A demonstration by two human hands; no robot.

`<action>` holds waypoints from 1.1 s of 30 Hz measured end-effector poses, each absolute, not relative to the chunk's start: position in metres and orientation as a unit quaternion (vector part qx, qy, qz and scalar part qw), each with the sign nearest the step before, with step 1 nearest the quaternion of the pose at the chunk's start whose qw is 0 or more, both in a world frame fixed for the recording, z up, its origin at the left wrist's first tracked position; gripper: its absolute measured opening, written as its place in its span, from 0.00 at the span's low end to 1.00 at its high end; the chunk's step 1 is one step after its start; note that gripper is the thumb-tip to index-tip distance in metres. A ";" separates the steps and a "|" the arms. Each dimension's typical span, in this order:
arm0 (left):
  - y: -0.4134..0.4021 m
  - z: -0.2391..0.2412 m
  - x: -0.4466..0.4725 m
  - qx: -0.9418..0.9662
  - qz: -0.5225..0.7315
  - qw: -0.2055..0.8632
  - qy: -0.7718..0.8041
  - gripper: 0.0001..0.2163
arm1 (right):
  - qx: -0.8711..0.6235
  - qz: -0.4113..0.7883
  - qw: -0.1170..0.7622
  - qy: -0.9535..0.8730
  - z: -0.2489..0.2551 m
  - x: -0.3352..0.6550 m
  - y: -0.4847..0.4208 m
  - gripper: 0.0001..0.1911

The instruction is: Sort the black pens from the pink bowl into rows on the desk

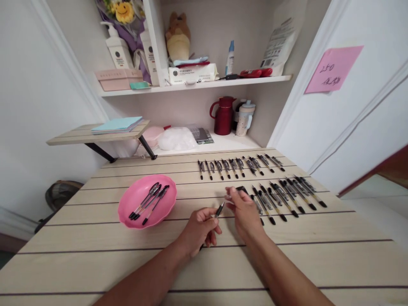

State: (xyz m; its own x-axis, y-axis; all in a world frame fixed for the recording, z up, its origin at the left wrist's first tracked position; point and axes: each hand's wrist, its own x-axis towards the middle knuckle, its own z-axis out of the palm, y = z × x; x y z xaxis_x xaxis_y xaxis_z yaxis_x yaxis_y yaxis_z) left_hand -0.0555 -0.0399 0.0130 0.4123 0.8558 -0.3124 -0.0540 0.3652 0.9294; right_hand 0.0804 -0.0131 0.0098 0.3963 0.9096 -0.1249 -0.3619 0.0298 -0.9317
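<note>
The left hand (202,226) grips a slim dark pen (219,210), point slanting toward the right hand (245,211), which pinches a small clear piece (228,197), perhaps a cap.

Bowl (134,191): bright pink.
Lined-up pens (288,195): black ends, amber-tinged barrels.
Held pen (219,210): black, silvery tip.
Worktop (79,267): pale wood tone, dark stripes.
Jug (223,115): deep red.
</note>
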 end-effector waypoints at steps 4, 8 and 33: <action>-0.037 0.013 -0.058 0.422 0.340 0.714 0.444 0.20 | -0.555 0.388 0.650 -0.345 0.019 0.109 -0.008 0.23; -0.034 0.013 -0.060 0.400 0.368 0.710 0.448 0.19 | -0.664 0.198 0.423 -0.584 0.028 0.127 -0.012 0.15; -0.035 0.010 -0.058 0.390 0.360 0.732 0.427 0.16 | -0.674 0.141 0.299 -0.660 0.024 0.132 -0.037 0.11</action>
